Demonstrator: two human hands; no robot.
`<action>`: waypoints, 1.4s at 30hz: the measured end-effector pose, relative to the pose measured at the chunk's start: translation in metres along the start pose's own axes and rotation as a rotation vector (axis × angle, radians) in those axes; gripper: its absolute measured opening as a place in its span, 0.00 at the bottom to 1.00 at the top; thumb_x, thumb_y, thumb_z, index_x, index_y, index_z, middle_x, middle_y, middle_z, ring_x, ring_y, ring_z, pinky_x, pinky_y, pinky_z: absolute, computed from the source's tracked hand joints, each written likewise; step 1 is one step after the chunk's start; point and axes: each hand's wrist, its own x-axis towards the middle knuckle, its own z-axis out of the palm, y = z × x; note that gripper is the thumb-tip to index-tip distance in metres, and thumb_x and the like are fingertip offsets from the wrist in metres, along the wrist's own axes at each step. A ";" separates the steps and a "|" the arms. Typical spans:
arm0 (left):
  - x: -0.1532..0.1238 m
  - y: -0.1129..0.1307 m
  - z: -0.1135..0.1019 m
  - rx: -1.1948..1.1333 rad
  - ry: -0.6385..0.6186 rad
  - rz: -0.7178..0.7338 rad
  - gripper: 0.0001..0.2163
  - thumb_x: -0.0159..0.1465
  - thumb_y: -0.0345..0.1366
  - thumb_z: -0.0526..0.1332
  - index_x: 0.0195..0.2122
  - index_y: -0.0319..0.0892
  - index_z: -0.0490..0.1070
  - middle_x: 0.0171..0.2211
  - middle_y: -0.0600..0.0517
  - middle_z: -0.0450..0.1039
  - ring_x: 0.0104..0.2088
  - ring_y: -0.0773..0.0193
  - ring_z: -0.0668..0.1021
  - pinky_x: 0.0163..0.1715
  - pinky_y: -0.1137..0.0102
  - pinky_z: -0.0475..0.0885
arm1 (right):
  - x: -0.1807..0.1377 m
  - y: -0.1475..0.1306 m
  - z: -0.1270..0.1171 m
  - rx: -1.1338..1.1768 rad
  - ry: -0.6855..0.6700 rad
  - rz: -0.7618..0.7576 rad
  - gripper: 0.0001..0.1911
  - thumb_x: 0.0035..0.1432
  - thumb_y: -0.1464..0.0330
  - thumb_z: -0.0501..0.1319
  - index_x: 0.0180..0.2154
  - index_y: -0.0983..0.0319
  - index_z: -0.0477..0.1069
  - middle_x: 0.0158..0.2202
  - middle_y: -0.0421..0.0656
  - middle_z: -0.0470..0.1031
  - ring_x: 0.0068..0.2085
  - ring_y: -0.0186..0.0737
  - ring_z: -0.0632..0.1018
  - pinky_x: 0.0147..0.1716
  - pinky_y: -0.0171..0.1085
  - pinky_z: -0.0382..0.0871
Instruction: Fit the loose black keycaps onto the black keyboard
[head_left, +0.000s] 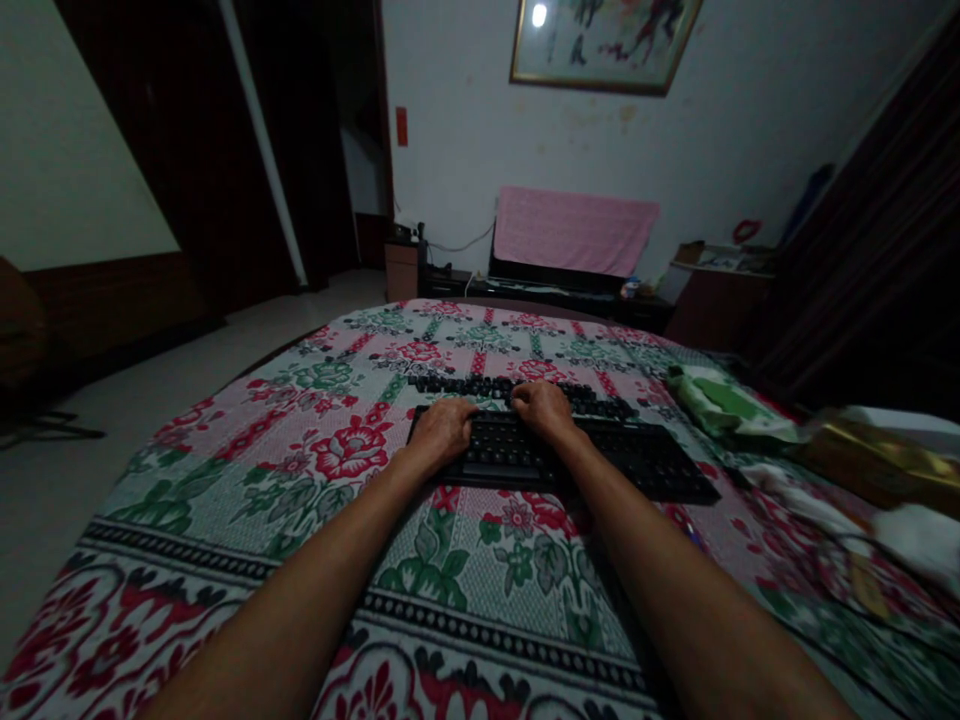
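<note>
A black computer keyboard (517, 445) lies on the flowered tablecloth. My left hand (444, 430) is closed over its upper left end, fingers curled, covering that corner. Over the keyboard's back edge, near the middle, my right hand (544, 408) has thumb and fingers pinched together. Whatever may be between those fingertips is too small to make out. Behind the keyboard runs a line of loose black keycaps (491, 386), partly hidden by my right hand. The keyboard's top rows look bare or dark; the dim light blurs the detail.
The flowered tablecloth (300, 480) covers the table. To the right are a green-and-white packet (724, 405), a gold box (881, 460), crumpled white plastic (922, 540) and dark cables. Beyond the table, a pink cloth (574, 230) drapes a screen on a low cabinet.
</note>
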 end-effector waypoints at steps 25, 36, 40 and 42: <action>-0.001 0.003 -0.002 0.011 -0.014 -0.029 0.15 0.56 0.33 0.50 0.43 0.44 0.68 0.42 0.51 0.70 0.44 0.63 0.69 0.47 0.69 0.62 | 0.021 -0.001 0.000 -0.112 -0.141 0.000 0.13 0.46 0.63 0.56 0.32 0.58 0.74 0.33 0.45 0.74 0.36 0.41 0.73 0.34 0.35 0.63; 0.000 0.003 -0.005 -0.014 -0.055 -0.030 0.15 0.55 0.32 0.50 0.42 0.46 0.69 0.42 0.52 0.71 0.44 0.62 0.70 0.46 0.69 0.63 | -0.034 -0.008 -0.036 0.242 -0.008 -0.313 0.13 0.48 0.65 0.54 0.36 0.62 0.71 0.31 0.42 0.74 0.31 0.34 0.72 0.31 0.30 0.61; -0.002 0.004 -0.008 -0.036 -0.048 -0.027 0.16 0.55 0.33 0.50 0.43 0.45 0.68 0.43 0.51 0.70 0.45 0.63 0.70 0.47 0.69 0.62 | -0.049 -0.018 -0.035 0.363 -0.087 -0.374 0.12 0.48 0.68 0.55 0.35 0.62 0.71 0.28 0.40 0.74 0.29 0.32 0.72 0.29 0.29 0.61; -0.003 0.005 -0.013 -0.055 -0.054 -0.006 0.15 0.55 0.32 0.51 0.42 0.44 0.69 0.42 0.51 0.71 0.44 0.63 0.70 0.46 0.70 0.63 | -0.051 -0.021 -0.033 0.381 -0.120 -0.403 0.11 0.47 0.69 0.56 0.34 0.63 0.72 0.28 0.40 0.74 0.28 0.32 0.72 0.28 0.29 0.61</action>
